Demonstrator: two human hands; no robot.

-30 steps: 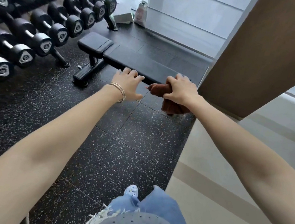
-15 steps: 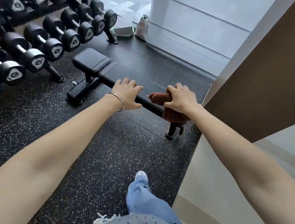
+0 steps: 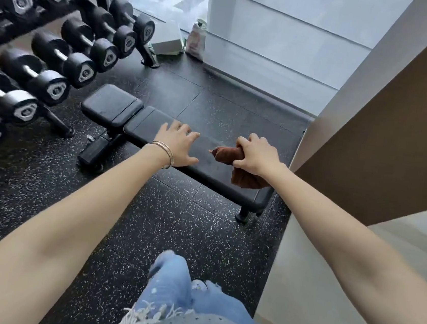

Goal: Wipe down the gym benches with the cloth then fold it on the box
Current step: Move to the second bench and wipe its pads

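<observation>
1. While black dumbbells [image 3: 52,86] sit in rows on a rack [image 3: 146,54] at far left, a speckled black rubber floor [image 3: 130,232] spreads out below them.
2. A black padded bench [image 3: 112,107] lies flat on that floor, near the rack's lower foot, and runs rightward toward the wall.
3. Farther back, by the window, a white carton [image 3: 166,40] and a pale bag [image 3: 195,40] stand side by side on the floor.
4. The person's left hand [image 3: 178,144], a thin bracelet [image 3: 165,154] at its wrist, reaches palm-down over the middle of the bench pad, fingers straight and spread, holding nothing. Whether the palm touches the pad cannot be told.
5. Legs in pale, frayed jeans [image 3: 166,284] show at bottom centre.
6. The brown cloth [image 3: 228,154] is bunched into a roll over the right part of the bench. One end pokes toward the left hand, and the rest hangs past the pad's near edge.
7. The right hand [image 3: 255,154] has its fingers and thumb curled tightly round the cloth, gripping it over the pad.
8. At far right, a white pillar [image 3: 344,123] and a brown panel [image 3: 397,129] close off the corner.
</observation>
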